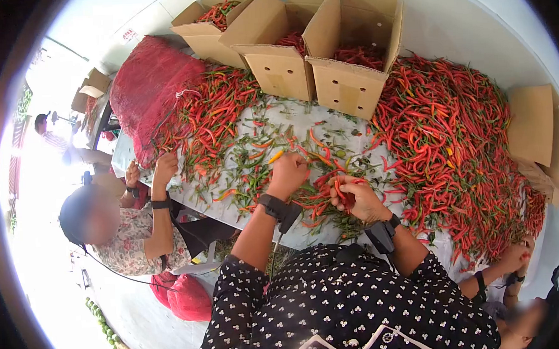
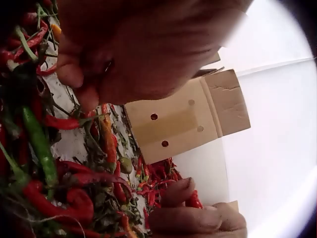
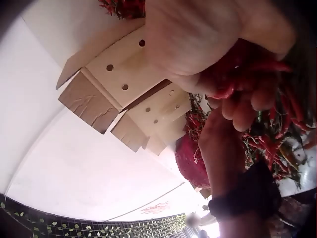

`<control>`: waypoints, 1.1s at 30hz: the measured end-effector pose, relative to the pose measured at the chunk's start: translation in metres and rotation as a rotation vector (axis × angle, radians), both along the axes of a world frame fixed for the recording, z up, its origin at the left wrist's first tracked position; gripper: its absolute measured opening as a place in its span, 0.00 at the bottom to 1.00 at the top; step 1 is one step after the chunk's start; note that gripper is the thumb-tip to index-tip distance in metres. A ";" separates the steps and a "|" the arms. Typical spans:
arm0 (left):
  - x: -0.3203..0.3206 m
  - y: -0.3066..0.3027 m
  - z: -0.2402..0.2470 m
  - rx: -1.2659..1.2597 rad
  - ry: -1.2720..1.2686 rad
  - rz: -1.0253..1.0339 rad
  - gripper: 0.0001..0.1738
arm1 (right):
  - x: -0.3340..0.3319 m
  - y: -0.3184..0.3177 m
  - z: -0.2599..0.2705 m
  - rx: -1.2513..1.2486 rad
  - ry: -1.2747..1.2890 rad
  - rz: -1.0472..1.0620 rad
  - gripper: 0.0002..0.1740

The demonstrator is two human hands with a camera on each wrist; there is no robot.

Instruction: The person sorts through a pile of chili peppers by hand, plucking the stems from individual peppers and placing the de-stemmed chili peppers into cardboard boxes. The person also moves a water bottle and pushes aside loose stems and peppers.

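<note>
Red chilies (image 3: pixel 225 92) lie in the curled fingers of my right hand (image 1: pixel 363 199), showing at its palm in the head and right wrist views. Just left of it, my left hand (image 1: pixel 289 175) hangs over the scattered chilies with its fingers curled. In the left wrist view no chili shows between the fingertips of the left hand (image 2: pixel 129 54), though its inner side is partly hidden. A yellow chili (image 1: pixel 275 156) appears against the back of that hand in the head view. Under both hands are red chilies, a green chili (image 2: pixel 39 144) and loose stems.
Cardboard boxes (image 1: pixel 349 89) holding chilies stand along the back. A large chili heap (image 1: pixel 447 148) covers the right side; a red mesh sack (image 1: pixel 154 86) lies back left. One person (image 1: pixel 130 243) sits left, another (image 1: pixel 516 320) at the lower right.
</note>
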State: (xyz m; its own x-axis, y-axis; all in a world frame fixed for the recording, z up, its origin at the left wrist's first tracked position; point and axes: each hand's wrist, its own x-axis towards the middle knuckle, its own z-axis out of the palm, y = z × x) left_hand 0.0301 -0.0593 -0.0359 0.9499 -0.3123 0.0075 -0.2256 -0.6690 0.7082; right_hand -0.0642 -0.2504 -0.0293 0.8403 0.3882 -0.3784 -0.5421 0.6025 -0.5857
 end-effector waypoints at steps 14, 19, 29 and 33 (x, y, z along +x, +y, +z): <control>-0.019 -0.008 0.026 -0.292 0.343 0.024 0.10 | 0.002 0.002 0.007 -0.259 -0.050 -0.018 0.07; -0.047 -0.010 0.040 -0.351 0.418 0.006 0.10 | 0.002 0.018 0.008 -0.361 -0.146 0.027 0.07; -0.071 0.042 0.044 -0.593 0.657 0.095 0.09 | -0.006 0.022 0.022 -0.341 -0.248 0.235 0.05; -0.082 0.115 0.036 0.147 0.074 0.222 0.10 | -0.005 0.019 0.006 0.010 -0.105 0.136 0.04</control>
